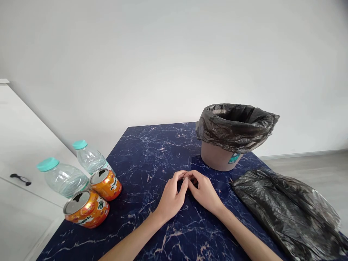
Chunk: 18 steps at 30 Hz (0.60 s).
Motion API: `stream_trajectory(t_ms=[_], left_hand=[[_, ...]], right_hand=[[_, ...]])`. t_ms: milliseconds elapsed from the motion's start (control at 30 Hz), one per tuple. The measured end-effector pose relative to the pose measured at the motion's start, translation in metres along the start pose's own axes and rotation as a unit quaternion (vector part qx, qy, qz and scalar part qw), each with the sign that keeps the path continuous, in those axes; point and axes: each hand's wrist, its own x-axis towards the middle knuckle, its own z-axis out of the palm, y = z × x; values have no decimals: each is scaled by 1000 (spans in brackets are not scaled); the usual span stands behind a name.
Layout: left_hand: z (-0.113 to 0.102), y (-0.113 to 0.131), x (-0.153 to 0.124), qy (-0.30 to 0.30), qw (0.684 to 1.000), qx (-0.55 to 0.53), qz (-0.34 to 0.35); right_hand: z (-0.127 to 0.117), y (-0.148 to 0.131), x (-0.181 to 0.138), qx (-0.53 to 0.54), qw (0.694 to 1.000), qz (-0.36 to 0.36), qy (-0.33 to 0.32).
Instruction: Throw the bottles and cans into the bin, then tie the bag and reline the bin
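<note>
My left hand and my right hand rest together on the dark blue marble-patterned table, fingertips touching, fingers curled inward with nothing visible in them. Behind the hands stands a small bin lined with a black bag, its mouth open. To the left stand two orange soda cans and two clear bottles with teal caps. A loose black bag lies flat to the right of my right forearm.
A white cabinet with a dark handle stands left of the table. A plain white wall runs behind, and grey floor shows at the right beyond the table's edge.
</note>
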Motion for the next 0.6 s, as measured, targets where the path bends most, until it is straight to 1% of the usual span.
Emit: stream_trajectory(t_ms=[267, 367, 467, 600], left_hand=[[0, 3, 0, 6, 1000, -16, -5], [-1, 4, 0, 17, 999, -33, -14], [-2, 5, 1, 43, 997, -54, -31], [-2, 3, 2, 65, 995, -72, -39]], right_hand=[[0, -1, 1, -14, 1000, -5, -4], [-4, -11, 6, -30, 999, -18, -9], [-16, -38, 18, -55, 997, -55, -17], [-41, -94, 38, -92, 989, -116, -13]])
